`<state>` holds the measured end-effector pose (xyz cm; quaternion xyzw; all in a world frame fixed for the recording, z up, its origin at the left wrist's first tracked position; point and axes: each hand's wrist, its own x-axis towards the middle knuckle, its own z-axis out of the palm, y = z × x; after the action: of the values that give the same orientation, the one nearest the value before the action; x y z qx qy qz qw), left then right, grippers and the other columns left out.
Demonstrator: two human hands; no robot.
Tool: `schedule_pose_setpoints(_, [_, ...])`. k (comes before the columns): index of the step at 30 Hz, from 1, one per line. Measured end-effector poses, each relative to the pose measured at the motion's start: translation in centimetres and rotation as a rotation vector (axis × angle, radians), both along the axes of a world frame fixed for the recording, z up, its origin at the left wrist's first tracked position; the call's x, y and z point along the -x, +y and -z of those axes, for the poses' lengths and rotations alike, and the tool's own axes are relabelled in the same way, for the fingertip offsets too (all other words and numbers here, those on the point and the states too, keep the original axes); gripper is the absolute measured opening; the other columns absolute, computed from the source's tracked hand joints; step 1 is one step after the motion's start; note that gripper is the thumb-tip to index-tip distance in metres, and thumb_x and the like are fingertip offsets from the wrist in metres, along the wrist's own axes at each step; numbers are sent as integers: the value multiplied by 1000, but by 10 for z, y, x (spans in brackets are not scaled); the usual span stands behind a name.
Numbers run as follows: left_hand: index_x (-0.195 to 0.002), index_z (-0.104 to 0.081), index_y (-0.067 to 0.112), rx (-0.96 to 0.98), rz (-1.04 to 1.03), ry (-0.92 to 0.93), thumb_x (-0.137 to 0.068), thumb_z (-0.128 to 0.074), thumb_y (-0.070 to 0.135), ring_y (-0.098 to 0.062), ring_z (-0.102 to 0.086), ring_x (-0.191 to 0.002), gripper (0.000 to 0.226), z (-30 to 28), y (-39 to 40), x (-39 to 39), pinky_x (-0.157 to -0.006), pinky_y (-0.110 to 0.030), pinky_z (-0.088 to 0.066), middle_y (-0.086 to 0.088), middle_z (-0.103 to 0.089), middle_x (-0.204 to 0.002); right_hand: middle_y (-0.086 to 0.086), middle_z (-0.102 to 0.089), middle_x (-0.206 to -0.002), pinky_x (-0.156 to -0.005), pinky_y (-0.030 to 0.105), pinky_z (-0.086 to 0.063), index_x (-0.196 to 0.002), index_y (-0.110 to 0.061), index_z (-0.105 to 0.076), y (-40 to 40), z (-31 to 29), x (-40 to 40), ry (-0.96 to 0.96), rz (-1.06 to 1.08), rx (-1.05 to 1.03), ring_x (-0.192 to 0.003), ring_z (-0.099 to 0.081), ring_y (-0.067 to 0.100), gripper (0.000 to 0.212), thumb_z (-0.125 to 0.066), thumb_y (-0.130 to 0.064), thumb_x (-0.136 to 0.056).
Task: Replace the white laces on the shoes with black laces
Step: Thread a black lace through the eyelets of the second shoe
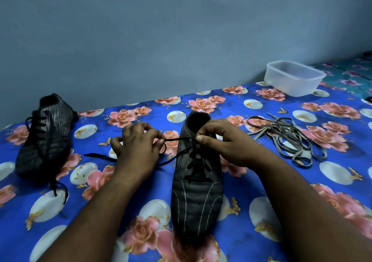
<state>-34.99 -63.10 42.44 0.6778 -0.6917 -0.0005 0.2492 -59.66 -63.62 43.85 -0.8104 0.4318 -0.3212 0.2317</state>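
Lacing is well advanced on the near shoe [196, 183], which lies at the centre of the floral bedsheet [281, 211] with its toe toward six o'clock and its collar toward twelve, so that the eyelet rows face the person. Black lace [177, 139] is already crossed through the lower and middle eyelets. One strand is drawn out toward nine o'clock and is pinched in the left hand [138, 147], fingers closed on it, apparently to take up slack; its loose tail [96, 156] trails over the sheet beyond that hand. The right hand [223, 141] is closed at the top of the lacing, thumb and forefinger pressed together near the collar, probably to steady the upper while the strand is pulled; whether a lace end is held there cannot be told.

At nine o'clock the second shoe [45, 137] is laid on its side, already threaded with black lace, ends untied and hanging toward six o'clock. At three o'clock the removed pale laces [287, 139] are heaped in a tangle, well apart from both shoes, presumably set aside to stay out of the work. An empty translucent plastic tub [293, 78] is set at one o'clock against the wall.

Only the uppermost eyelets and perhaps a knot appear to remain.
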Motion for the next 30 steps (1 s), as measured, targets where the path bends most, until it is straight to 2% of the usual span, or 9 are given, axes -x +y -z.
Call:
schedule_pose_setpoints(4, [-104, -67, 43, 58, -48, -97, -99, -56, 38, -19, -26, -136, 12, -2, 3, -9, -104, -47, -19, 10, -47, -130, -11, -65, -92, -90, 46, -48, -83, -41, -62, -1, 0, 1, -19, -20, 9, -99, -57, 15, 13, -61, -42, -96])
schedule_pose_setpoints(10, [-103, -61, 41, 70, -44, -352, -96, -59, 27, -22, -22, -137, 15, -7, -10, -23, -107, -55, -17, 6, -44, -137, -16, -64, -88, -88, 44, -48, -88, -35, -68, 0, 1, 2, -25, -5, 43, -95, -58, 11, 10, -64, -37, -97])
schedule_pose_setpoints(12, [-105, -57, 41, 54, -11, -472, -93, -61, 23, -22, -19, -141, 22, -9, -15, -32, -108, -56, -13, 6, -41, -139, -17, -64, -85, -82, 44, -50, -86, -35, -69, -1, 1, 2, -65, -4, 44, -89, -60, 7, 11, -65, -36, -96])
schedule_pose_setpoints(15, [-109, -60, 40, 45, 31, -623, -88, -64, 19, -22, -24, -142, 30, -13, -22, -51, -106, -55, -14, 7, -44, -140, -16, -66, -88, -84, 46, -51, -87, -34, -69, -2, 2, 5, -85, 13, 19, -92, -61, 7, 11, -64, -39, -97])
schedule_pose_setpoints(20, [-103, -71, 41, 107, 50, -508, -95, -64, 38, -21, -36, -133, 11, -22, -37, -84, -101, -48, -15, 8, -56, -129, -19, -66, -89, -85, 46, -49, -89, -34, -69, -2, 2, 5, -71, 15, 63, -93, -60, 6, 10, -64, -39, -97])
schedule_pose_setpoints(25, [-104, -71, 36, 51, -88, -545, -97, -59, 33, -21, -32, -130, 14, -19, -43, -105, -104, -52, -19, 5, -52, -127, -14, -68, -89, -85, 49, -51, -91, -31, -71, -2, 1, 5, -74, 6, 32, -94, -62, 11, 13, -63, -38, -98])
schedule_pose_setpoints(28, [-111, -64, 34, -36, -144, -705, -97, -53, 29, -22, -29, -133, 19, -9, -45, -107, -108, -53, -20, 4, -45, -133, -10, -71, -90, -84, 43, -52, -92, -28, -73, -2, -1, 6, -92, -6, 22, -93, -65, 12, 15, -62, -34, -99])
schedule_pose_setpoints(30, [-115, -60, 34, -84, -158, -789, -94, -56, 28, -23, -26, -138, 22, -2, -47, -104, -112, -56, -20, 3, -41, -137, -10, -73, -91, -83, 29, -52, -93, -28, -75, -2, -2, 8, -139, -12, -10, -91, -67, 8, 16, -61, -31, -101])
